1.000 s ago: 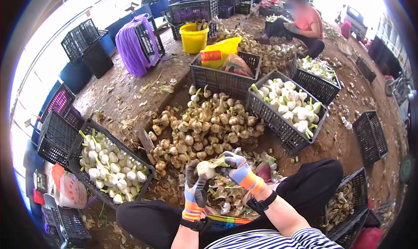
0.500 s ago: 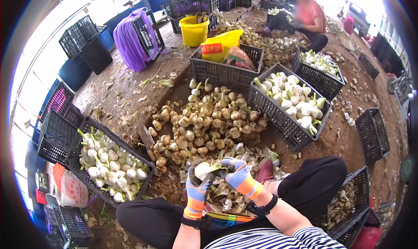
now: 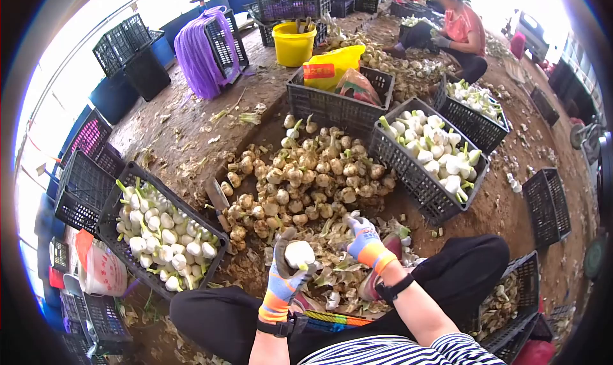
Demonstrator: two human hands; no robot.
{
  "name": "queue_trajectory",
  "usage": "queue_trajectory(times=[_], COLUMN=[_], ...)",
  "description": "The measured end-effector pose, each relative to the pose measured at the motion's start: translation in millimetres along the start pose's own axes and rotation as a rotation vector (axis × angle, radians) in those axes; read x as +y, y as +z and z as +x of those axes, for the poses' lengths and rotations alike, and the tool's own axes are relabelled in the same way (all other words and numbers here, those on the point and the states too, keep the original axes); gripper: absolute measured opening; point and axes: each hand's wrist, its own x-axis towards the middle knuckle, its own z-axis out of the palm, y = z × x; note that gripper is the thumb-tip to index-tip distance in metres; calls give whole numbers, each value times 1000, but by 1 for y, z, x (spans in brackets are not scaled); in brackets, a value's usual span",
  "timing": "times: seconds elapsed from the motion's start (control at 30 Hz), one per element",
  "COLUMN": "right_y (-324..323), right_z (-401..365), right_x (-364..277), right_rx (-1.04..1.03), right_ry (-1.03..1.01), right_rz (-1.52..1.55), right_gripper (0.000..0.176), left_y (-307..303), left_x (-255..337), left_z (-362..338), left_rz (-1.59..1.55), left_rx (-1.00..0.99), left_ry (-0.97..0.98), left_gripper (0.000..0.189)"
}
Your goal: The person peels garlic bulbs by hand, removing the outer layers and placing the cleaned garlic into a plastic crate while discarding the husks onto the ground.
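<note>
The clean white garlic bulb (image 3: 299, 254) sits in the left hand (image 3: 287, 269), which is curled around it. The right hand (image 3: 367, 238) is apart from the bulb, to its right; I can't tell if its fingers pinch anything. Past the bulb is a big heap of brown garlic (image 3: 313, 173). Left of the bulb is a black crate (image 3: 218, 258) full of white garlic.

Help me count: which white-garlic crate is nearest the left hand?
The black crate beside the left knee; the other crates stand farther off, rightward.
</note>
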Motion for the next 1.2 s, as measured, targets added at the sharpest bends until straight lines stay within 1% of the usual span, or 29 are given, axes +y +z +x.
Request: queue_trajectory(times=[0.03, 0.07, 0.1, 0.17, 0.23, 0.3, 0.33, 0.37, 0.43, 0.47, 0.5, 0.53, 0.57, 0.6, 0.63, 0.7, 0.73, 0.77, 0.83, 0.87, 0.9, 0.93, 0.97, 1.03, 1.07, 1.1, 1.13, 1.17, 1.2], right_y=[-15, -34, -52, -81, -88, -89, -91, -93, -91, -86, -81, -77, -75, -71, -67, -60, -55, -50, -42, -38, -32, -23, -17, -3, 24, 37, 43, 51, 56], right_z=[-1, 4, 6, 6, 7, 12, 13, 13, 12, 12, 14, 17, 20, 23, 23, 17, 13, 8, 4, 6, 8, 11, 15, 25, 26, 24, 24, 22, 20], right_x=[-17, -33, -48, -73, -80, -87, -91, -95, -96, -94, -92, -89, -84, -80, -77, -75, -76, -77, -78, -76, -73, -67, -61, -42, -23, -10, 0, 9, 14], right_rx=[-6, -123, -240, -407, -395, -514, -516, -523, -532, -492, -449, -447, -392, -335, -274, -242, -252, -261, -210, -143, -76, 15, 14, -100, 1, 0, -285, -566, -745], right_ry=[-1, -122, -237, -290, -424, -486, -485, -535, -585, -612, -640, -642, -582, -520, -452, -378, -363, -345, -319, -283, -249, -244, -243, 45, 75, 75, 26, -23, -17], right_rz=[0, 374, 750, 653, 342, 57, 55, -14, -84, -31, 23, 23, 168, 312, 446, 608, 632, 656, 677, 610, 542, 525, 525, 464, 373, 371, 153, -70, -90], right_gripper=[37, 34, 32, 31, 26, 25, 25, 25, 26, 25, 25, 25, 24, 24, 23, 21, 21, 21, 21, 21, 21, 19, 19, 24, 29, 29, 28, 29, 34], left_y=[-2, -2, -1, 3, 1, 0, 2, 2, 6, 6, 7, 7, 7, 7, 3, 4, 3, 2, 2, 2, 1, 0, -1, 1, 2, 3, 1, 3, -5], left_x=[-3, -2, -2, -2, -1, 0, 5, 3, 4, 9, 7, 3, -2, -7, -10, -10, -11, -12, -14, -15, -16, -18, -19, -12, -7, -5, -4, -3, -7], left_z=[-1, -1, -2, 0, 1, 0, -1, -2, -2, -5, -5, -5, -6, -3, 5, 6, 7, 6, 5, 5, 5, 4, 5, 7, 6, 7, 12, 14, 16], left_rz=[176, 326, 326, 442, 510, 641, 694, 691, 455, 483, 484, 360, 237, 253, 201, 73, 8, 11, -77, -17, -16, -177, -339, -309, -389, -470, -549, -665, -674], left_rx=[36, 22, 22, -8, -52, -114, -127, -126, -189, -224, -222, -150, -79, 51, 94, 282, 279, 280, 420, 440, 439, 407, 373, 343, 352, 361, 281, 371, 350], left_ry=[62, 113, 105, 162, 179, 205, 297, 296, 194, 188, 191, 131, 70, 124, 198, 91, 198, 197, 117, 125, 124, 101, 78, 79, 59, 40, 19, -32, -66], left_gripper=[89, 87, 87, 84, 83, 80, 80, 80, 81, 86, 86, 86, 86, 80, 79, 67, 47, 47, 33, 22, 22, 22, 23, 29, 32, 35, 40, 39, 38])
